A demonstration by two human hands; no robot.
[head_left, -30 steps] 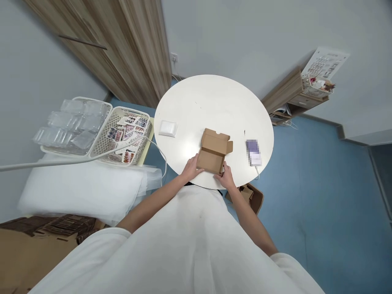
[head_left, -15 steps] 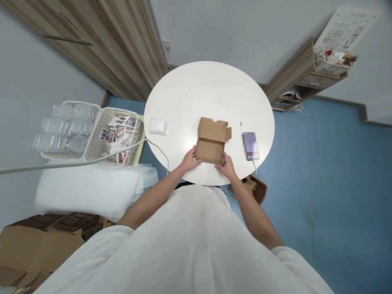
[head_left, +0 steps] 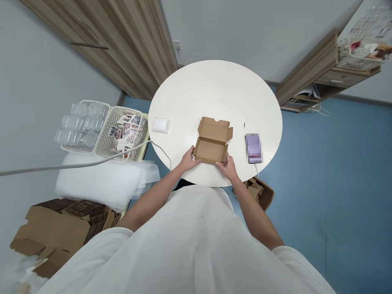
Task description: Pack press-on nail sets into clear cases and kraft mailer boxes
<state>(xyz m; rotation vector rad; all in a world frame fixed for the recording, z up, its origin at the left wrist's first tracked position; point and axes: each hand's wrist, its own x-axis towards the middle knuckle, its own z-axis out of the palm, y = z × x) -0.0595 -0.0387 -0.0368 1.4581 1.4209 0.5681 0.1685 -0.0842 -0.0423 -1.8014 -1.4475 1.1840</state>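
A small brown cardboard box [head_left: 211, 150] rests on the round white table [head_left: 232, 90], its lid raised and tilted back with the side flaps spread. Nothing lies inside the box. My left hand [head_left: 189, 159] grips its near left corner, thumb along the front edge. At the near right corner, my right hand [head_left: 228, 166] holds it the same way. The fingers under and behind the side walls are partly hidden. Left of the box lies a white wrapped packet [head_left: 161, 125]. To the right is a purple phone-like device [head_left: 253, 148], blurred, with a white cable.
On the left stand white baskets with clear plastic containers [head_left: 82, 122] and nail-tip cards [head_left: 127, 134]. Below them are white foam sheets [head_left: 94, 175] and flattened cardboard boxes [head_left: 61, 228]. A grey cable [head_left: 92, 164] crosses to the table. An open carton [head_left: 265, 196] sits on the floor.
The camera view has shifted, so the surroundings appear moved slightly to the right. Both hands keep hold of the box, which stays nearly in place with its lid raised.
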